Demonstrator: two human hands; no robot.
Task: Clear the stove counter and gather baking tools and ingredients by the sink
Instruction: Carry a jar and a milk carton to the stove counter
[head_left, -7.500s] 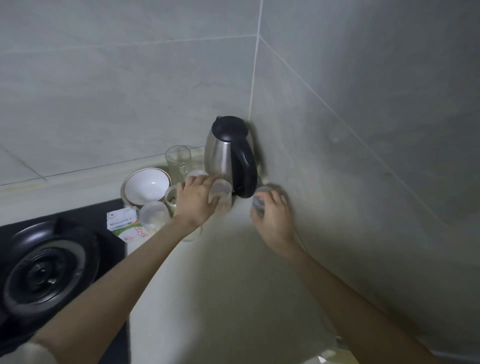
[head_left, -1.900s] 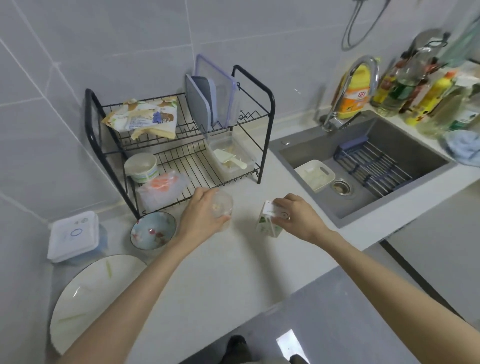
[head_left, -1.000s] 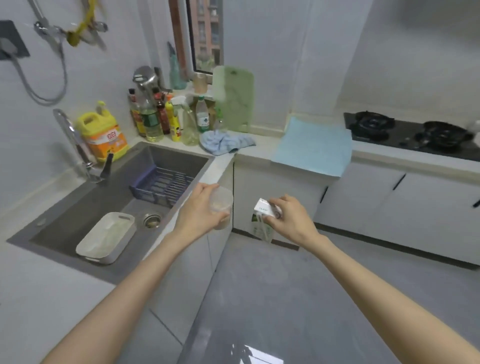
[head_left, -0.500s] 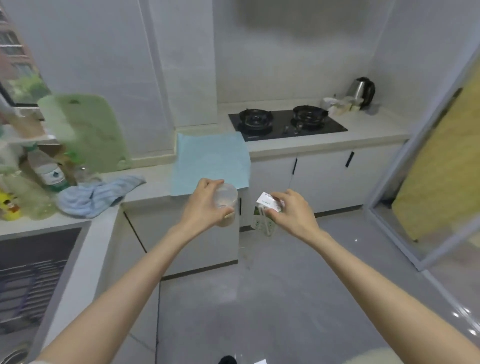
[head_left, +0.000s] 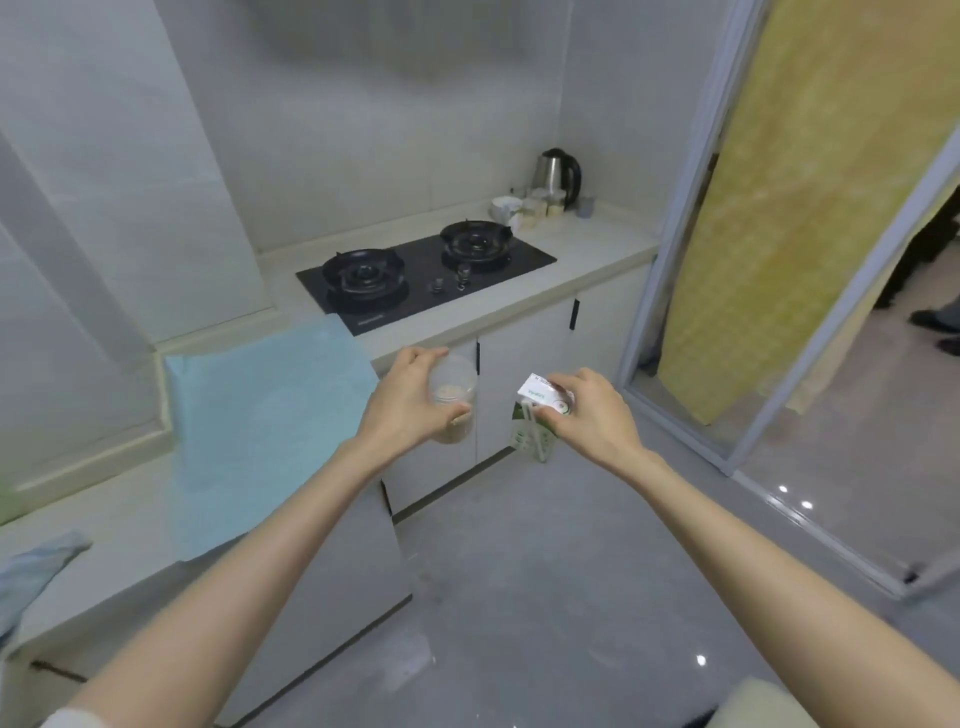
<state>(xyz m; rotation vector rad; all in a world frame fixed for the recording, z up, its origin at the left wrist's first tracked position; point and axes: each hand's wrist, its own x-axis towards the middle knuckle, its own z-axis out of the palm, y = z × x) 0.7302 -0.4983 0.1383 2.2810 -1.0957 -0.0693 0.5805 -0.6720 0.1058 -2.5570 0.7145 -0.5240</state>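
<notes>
Over the grey floor (head_left: 545, 571), facing the pale stove counter (head_left: 592, 244), left hand (head_left: 410, 402) grips a clear plastic cup of beige grains (head_left: 454, 400) round its side; right hand (head_left: 592, 415) pinches a small green-white carton (head_left: 531, 434) by its top, both roughly upright, likely against spills.

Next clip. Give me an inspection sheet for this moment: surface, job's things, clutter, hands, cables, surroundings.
Surface: pale counter with a two-burner stove; a light blue cloth lies on its nearer stretch.
Job's things: clear cup with beige contents and green-and-white carton, both carried above the floor; white bowl and small cups sit in the far corner.
Clutter: kettle in that corner; blue rag at lower left.
Hands: left hand grips the cup; right hand pinches the carton's top.
Cables: nothing seen.
Surroundings: grey tiled walls, door frame, yellow curtain.
</notes>
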